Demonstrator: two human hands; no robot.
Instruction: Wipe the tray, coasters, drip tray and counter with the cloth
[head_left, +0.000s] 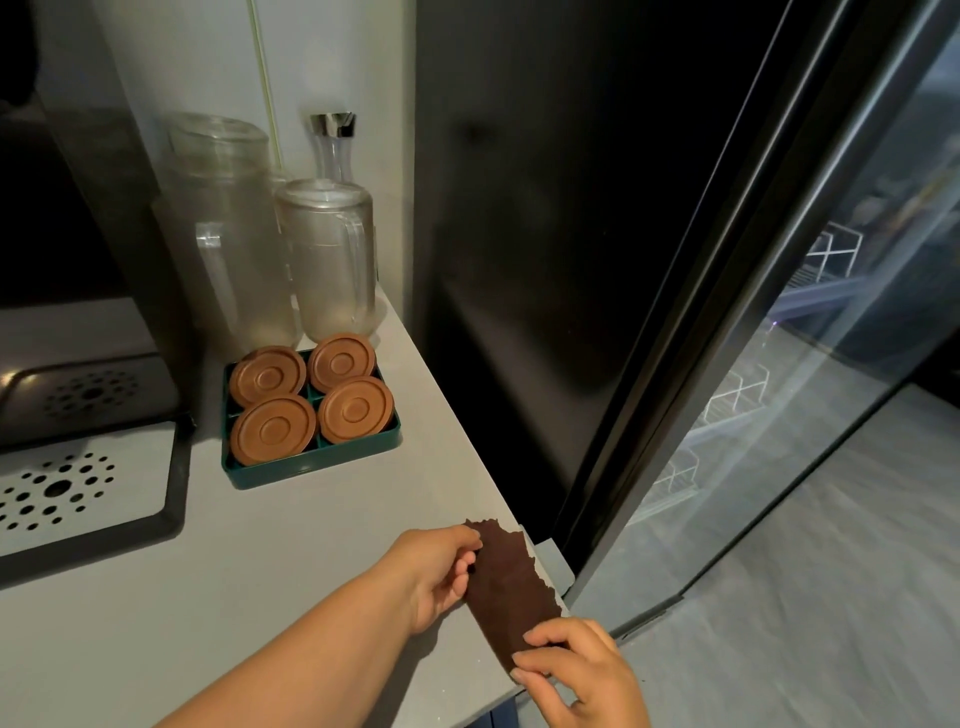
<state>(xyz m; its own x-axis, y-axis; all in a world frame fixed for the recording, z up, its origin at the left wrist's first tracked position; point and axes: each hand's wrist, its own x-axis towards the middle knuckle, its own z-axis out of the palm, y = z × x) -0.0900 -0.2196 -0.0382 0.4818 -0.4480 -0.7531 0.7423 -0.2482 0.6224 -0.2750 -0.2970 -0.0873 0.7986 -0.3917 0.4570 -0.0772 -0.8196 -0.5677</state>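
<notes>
A dark brown cloth with a ragged edge lies stretched over the counter's front right corner. My left hand pinches its far end, and my right hand pinches its near end at the counter edge. Further back, a green tray holds several round brown coasters. The drip tray, grey with a perforated plate and a dark rim, sits at the left under a dispenser.
Two clear pitchers and a glass carafe stand behind the green tray against the wall. A dark fridge side and its glass door rise to the right of the counter.
</notes>
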